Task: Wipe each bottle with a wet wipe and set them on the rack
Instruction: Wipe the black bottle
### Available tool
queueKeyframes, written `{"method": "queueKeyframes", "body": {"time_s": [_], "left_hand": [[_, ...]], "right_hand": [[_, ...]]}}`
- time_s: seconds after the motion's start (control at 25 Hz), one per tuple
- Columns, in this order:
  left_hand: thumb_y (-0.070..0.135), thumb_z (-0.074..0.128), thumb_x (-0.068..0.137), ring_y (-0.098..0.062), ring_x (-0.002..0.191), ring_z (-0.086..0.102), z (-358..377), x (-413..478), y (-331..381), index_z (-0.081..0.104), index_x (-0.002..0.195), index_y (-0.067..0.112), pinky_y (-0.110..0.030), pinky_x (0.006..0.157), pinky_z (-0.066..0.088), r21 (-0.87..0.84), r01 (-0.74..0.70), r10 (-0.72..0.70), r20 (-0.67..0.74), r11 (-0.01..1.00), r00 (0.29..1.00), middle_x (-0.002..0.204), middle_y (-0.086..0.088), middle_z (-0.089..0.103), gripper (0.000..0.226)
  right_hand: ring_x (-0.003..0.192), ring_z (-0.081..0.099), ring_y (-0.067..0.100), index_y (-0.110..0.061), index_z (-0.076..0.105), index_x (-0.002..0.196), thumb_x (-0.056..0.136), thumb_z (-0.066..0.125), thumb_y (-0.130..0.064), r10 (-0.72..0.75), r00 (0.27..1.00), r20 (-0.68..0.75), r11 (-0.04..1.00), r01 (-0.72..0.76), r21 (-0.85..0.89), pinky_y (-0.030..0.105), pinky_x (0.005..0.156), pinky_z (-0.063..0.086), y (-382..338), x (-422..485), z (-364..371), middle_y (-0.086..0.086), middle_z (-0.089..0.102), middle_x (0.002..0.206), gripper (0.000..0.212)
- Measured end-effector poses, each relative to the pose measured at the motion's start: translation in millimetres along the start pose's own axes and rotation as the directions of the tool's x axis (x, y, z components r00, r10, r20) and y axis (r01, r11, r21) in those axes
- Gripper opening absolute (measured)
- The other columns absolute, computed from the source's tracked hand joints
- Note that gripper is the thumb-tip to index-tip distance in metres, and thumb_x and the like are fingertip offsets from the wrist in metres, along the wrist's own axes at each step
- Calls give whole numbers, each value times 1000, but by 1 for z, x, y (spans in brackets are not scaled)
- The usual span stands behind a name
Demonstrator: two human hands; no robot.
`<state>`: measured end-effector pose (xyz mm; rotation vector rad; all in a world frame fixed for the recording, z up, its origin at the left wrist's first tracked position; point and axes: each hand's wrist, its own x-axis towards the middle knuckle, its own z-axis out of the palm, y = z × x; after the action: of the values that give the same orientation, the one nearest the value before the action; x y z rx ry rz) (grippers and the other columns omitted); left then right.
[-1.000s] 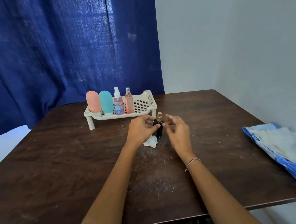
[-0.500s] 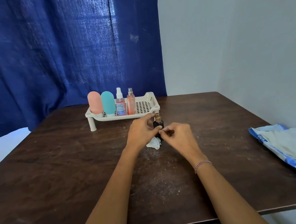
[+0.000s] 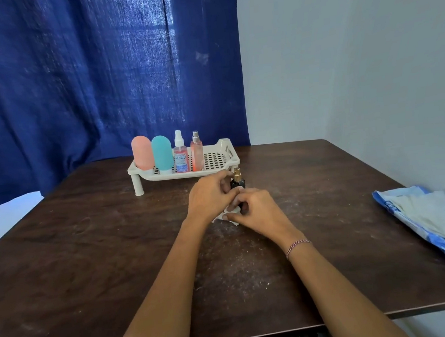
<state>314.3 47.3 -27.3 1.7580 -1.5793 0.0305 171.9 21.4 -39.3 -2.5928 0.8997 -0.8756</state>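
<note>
Dark bottle [image 3: 237, 181] upright; left hand [image 3: 210, 196] grips it, right hand [image 3: 259, 211] pinches wet wipe [image 3: 231, 210] against it.

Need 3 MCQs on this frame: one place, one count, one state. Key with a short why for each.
1. Where is the wipe pack?
A. on the floor
B. beside the left arm
C. at the right edge of the table

2. How many bottles stand on the rack?
A. two
B. four
C. six

3. What state is the dark bottle in?
A. upright, gripped by left hand and right hand
B. lying flat on the rack
C. standing alone, untouched

Key:
1 C: the blue pack lies by the table's right edge.
2 B: pink, teal and two spray bottles stand in a row.
3 A: its gold cap points up above both hands' curled fingers.
</note>
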Motion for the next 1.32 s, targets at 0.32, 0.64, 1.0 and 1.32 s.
{"method": "queueKeyframes", "body": {"time_s": [0.32, 0.64, 1.0, 1.32], "left_hand": [[44, 66, 82, -5, 79, 59, -2, 0, -2, 64, 110, 27, -20, 65, 42, -34, 15, -15, 20, 999, 1000, 82, 13, 63, 32], [36, 71, 81, -11, 87, 63, 0, 0, 0, 67, 111, 19, -29, 83, 51, -137, 59, -54, 37, 989, 998, 92, 3, 70, 35], [41, 70, 78, -6, 67, 58, -3, -5, 10, 67, 85, 21, -24, 60, 42, -76, -22, 26, 54, 997, 998, 68, 10, 63, 21], [35, 72, 75, -13, 77, 64, -3, -5, 13, 71, 90, 18, -39, 75, 54, -96, -34, 40, 63, 995, 997, 79, 1, 71, 22]], "right_hand": [[72, 54, 2, -33, 58, 74, 69, 77, -25, 48, 994, 102, 997, -53, 51, 19, 66, 44, 4, -2, -7, -13, 62, 82, 22], [94, 61, 0, -27, 68, 103, 75, 76, -17, 302, 898, -319, 856, -107, 507, 13, 80, 49, 9, 0, -35, -13, 69, 98, 31], [88, 57, 10, -14, 70, 102, 76, 73, -4, 103, 896, -432, 976, -7, 218, 11, 75, 50, 4, 4, -21, -4, 54, 100, 28], [87, 53, -2, -14, 70, 85, 74, 77, -16, 130, 867, -481, 964, 3, 265, 4, 73, 45, 1, 3, -17, -9, 50, 94, 13]]}}
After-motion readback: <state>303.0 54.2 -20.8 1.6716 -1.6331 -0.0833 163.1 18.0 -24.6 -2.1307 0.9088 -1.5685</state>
